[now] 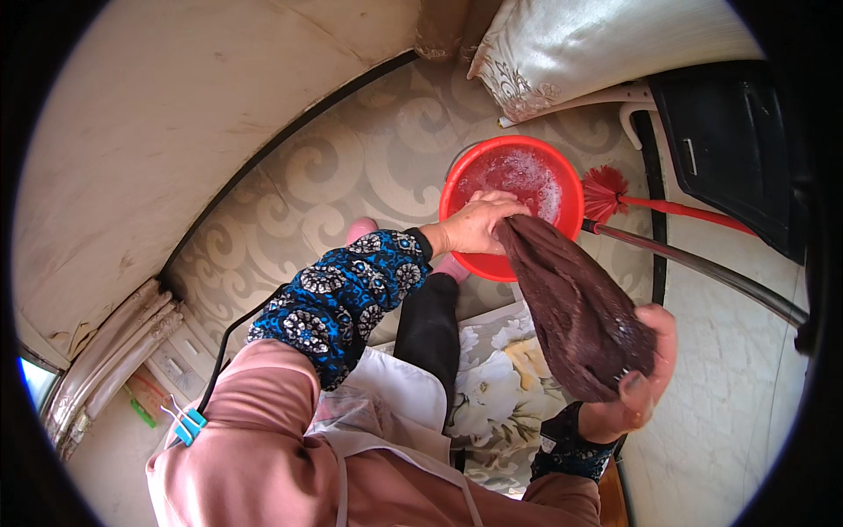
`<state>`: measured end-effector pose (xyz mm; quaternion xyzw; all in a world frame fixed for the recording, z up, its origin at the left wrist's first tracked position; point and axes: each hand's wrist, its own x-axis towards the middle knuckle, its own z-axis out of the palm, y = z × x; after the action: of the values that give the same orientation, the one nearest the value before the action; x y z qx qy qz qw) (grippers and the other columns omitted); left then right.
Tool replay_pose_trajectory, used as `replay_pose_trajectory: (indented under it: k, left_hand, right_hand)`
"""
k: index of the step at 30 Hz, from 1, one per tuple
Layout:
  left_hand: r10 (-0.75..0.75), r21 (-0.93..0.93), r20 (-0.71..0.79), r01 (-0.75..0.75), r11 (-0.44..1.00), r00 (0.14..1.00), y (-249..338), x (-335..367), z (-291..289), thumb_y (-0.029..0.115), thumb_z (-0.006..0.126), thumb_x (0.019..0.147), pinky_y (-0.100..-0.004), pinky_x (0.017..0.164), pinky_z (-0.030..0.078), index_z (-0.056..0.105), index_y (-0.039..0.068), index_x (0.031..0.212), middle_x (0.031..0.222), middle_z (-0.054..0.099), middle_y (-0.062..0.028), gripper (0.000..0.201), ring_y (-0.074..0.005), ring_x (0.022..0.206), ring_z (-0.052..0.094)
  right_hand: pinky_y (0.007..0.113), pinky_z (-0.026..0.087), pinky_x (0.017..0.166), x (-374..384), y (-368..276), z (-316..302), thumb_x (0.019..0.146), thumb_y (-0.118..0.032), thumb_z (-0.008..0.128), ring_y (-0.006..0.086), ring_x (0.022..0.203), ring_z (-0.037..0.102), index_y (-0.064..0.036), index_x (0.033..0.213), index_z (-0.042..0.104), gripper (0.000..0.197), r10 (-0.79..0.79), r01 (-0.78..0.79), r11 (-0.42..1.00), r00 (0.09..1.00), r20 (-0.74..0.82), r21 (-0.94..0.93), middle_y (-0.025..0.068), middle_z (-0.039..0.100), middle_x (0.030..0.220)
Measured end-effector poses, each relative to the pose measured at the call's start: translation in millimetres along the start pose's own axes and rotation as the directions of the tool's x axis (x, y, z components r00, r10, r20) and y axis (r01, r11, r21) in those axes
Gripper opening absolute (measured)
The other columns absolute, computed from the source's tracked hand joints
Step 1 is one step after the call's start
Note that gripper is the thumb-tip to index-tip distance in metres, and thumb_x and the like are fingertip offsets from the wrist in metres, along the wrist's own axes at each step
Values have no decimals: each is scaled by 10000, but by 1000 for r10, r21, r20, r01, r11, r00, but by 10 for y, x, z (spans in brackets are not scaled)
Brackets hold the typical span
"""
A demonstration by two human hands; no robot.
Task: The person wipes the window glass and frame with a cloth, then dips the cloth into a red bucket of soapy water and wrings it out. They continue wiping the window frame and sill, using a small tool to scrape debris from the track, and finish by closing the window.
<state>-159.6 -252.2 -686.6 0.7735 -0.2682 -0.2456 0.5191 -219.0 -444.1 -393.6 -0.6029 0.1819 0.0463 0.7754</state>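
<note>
1 dark-brown cloth (575, 307), wet-looking, ctr-right of frame, slanting from 1 red basin (562, 165) w/ suds (537, 176) (upper ctr) toward lower rt. L hand (479, 224) pinches its top end; R hand (648, 373) clasps the lower, thumb vs. fingers; 2-end grip prob. keeps it spread. Basin nr 2 feet (361, 229), prob. for reach. 2 patterned sleeve covers (342, 294), prob. vs. splashes.
</note>
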Motion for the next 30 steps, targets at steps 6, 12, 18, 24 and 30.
replay_pose_trajectory:
  k: [6,12,18,24,30]
  left_hand:
    - [-76,-486,113,122,865,991,-321,123,257,95,680,890,-378,1088,410,659,132,1271,1326,598,-79,384,-231,1270,518]
    - [-421,-822,276,439,363,864,-109,23,384,80,528,1022,-312,986,497,611,19,1294,1155,689,-46,291,-173,1077,634]
    - [-463,-919,253,360,159,850,131,104,349,0,528,992,-392,1023,508,619,3,1268,1180,684,-88,290,-225,1136,641]
    - [-177,-818,413,278,-503,893,161,-58,225,251,592,985,-478,1050,473,550,10,1355,1316,632,-149,443,-286,1207,614]
    - [-528,-818,522,217,-533,671,216,146,416,291,724,924,-427,903,540,615,39,1171,1083,693,-110,369,-267,970,664]
  right_hand:
    - [433,487,1007,408,271,-88,814,-246,581,333,1109,618,88,1360,429,659,-189,184,980,979,-72,-74,243,590,1216]
    - [349,456,1049,818,922,-233,874,112,545,214,1177,599,68,1354,498,484,-112,114,956,993,24,-270,168,596,1285]
    - [363,526,882,881,1665,-257,845,40,641,288,1026,659,-53,1252,639,417,-112,159,689,987,113,-707,129,623,1189]
    - [437,522,874,669,1854,-248,789,0,663,364,1019,626,-96,1193,691,416,-144,207,594,978,150,-778,141,633,1143]
    - [432,500,933,488,1862,-383,826,-70,688,345,1086,611,-137,1202,694,382,-101,251,579,966,238,-776,123,632,1260]
